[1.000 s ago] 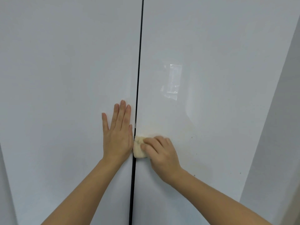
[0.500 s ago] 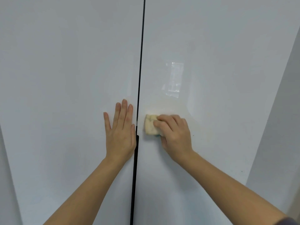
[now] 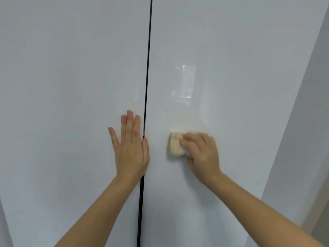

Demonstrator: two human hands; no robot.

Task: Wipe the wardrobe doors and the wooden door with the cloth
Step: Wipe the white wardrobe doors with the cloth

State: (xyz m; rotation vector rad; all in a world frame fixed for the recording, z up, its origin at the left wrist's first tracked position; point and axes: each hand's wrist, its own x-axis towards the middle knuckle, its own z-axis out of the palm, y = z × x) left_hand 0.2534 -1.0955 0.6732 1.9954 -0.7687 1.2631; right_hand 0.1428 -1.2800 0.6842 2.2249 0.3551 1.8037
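Note:
Two glossy white wardrobe doors fill the view, the left door (image 3: 71,86) and the right door (image 3: 231,50), split by a thin dark vertical gap (image 3: 147,68). My left hand (image 3: 130,148) lies flat with straight fingers on the left door, its thumb at the gap. My right hand (image 3: 201,154) grips a small folded cream cloth (image 3: 175,144) and presses it on the right door, a short way right of the gap. The right hand is motion-blurred. No wooden door is in view.
A bright window reflection (image 3: 186,84) shines on the right door above the cloth. A grey-white wall panel (image 3: 302,139) runs along the right door's right edge.
My right hand with the cloth has moved up and to the right, away from the gap between the doors. My left hand stays flat on the left door.

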